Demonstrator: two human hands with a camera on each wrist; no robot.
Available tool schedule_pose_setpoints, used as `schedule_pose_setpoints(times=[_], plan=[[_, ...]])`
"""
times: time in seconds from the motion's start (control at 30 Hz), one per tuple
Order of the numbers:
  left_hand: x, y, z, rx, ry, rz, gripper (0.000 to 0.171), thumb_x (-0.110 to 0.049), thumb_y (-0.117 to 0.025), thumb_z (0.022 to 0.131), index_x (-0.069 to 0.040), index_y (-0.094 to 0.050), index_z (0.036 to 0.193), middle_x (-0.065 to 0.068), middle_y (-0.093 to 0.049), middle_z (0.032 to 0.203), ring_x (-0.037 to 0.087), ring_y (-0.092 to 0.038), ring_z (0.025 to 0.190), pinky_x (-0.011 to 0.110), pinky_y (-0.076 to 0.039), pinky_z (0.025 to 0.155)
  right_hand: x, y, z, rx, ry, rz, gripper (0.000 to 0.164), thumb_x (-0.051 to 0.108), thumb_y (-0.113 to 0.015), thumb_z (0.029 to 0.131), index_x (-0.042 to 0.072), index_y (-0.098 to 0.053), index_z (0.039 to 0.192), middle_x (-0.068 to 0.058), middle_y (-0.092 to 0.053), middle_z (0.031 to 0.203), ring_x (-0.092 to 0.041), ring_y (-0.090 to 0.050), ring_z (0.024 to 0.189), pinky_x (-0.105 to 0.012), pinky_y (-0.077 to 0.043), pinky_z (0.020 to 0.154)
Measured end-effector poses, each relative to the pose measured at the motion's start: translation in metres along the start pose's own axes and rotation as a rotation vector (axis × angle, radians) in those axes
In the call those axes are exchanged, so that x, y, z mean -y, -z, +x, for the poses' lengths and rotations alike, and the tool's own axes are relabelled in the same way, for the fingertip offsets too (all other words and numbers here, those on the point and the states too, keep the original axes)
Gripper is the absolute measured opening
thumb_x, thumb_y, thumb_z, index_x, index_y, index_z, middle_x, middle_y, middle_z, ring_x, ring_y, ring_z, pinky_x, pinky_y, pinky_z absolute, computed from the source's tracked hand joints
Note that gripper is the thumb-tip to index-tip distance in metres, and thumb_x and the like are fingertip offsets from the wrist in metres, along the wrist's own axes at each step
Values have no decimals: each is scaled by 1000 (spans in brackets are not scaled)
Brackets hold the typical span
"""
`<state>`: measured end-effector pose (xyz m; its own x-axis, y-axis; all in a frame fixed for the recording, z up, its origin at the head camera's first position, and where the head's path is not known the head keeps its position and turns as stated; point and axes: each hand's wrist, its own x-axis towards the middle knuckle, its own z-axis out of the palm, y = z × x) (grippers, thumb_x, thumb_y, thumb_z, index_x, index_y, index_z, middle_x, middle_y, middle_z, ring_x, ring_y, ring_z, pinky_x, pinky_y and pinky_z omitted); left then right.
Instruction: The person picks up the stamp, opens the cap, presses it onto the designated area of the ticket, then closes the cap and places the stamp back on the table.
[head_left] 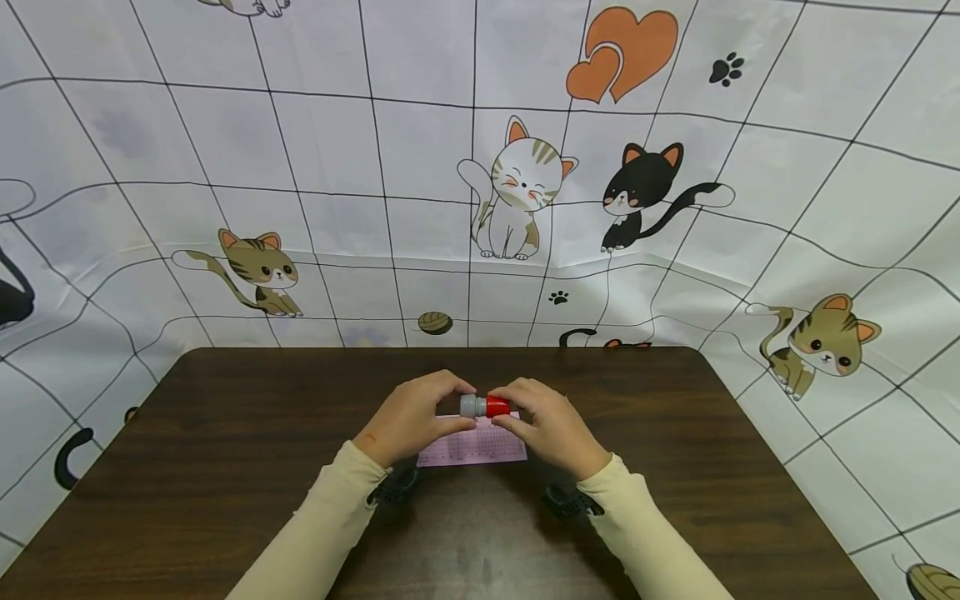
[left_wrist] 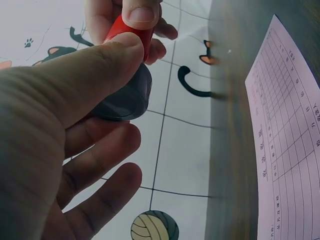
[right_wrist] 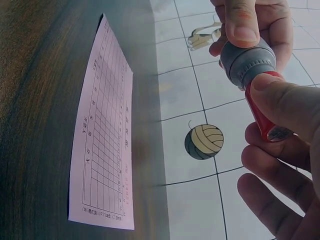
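Note:
Both hands meet over the table around one small red-and-grey stamp. My left hand holds its grey part between thumb and fingers. Its red part is pinched by my right hand, thumb on the near side. In the left wrist view the wide grey end faces my left palm, with the lower fingers spread beneath it. The right wrist view shows a ribbed grey collar where the two colours join. Below the hands lies a pink printed form with a ruled grid, partly covered by them.
The dark brown wooden table reaches back to a white sheet printed with cats, lines and yarn balls. Dark wrist bands sit below both hands, by the cream sleeves.

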<state>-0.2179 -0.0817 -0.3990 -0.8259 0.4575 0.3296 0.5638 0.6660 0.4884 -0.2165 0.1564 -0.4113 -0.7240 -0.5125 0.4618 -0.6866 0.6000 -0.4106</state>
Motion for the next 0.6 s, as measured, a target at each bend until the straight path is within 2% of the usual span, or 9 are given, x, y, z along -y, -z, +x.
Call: schedule_pose_setpoints(times=[0.23,0.5,0.6], plan=[[0,1,0,-28,-23,-12,42,-41,-79,74,-26,-62,110,-18,-58,102,-1,-58,92,27,-51,85,2,2,1,-26,-10,55,31,24,-75,82,21,-66,111,12,-61,95,-7,-55,78,-32,-52,66],[1,2,0,-37,-38,-22,42,-43,-80,72,-25,-61,106,-17,-57,98,10,-62,89,25,-51,79,1,1,2,-55,19,21,30,28,-75,82,20,-67,110,9,-63,94,-7,-55,77,-31,-51,64],[1,2,1,-38,-42,-14,42,-41,-80,74,-25,-62,108,-17,-58,101,8,-61,91,25,-51,81,1,1,1,-48,2,35,30,25,-75,82,20,-67,110,11,-62,95,-10,-56,78,-33,-52,66]])
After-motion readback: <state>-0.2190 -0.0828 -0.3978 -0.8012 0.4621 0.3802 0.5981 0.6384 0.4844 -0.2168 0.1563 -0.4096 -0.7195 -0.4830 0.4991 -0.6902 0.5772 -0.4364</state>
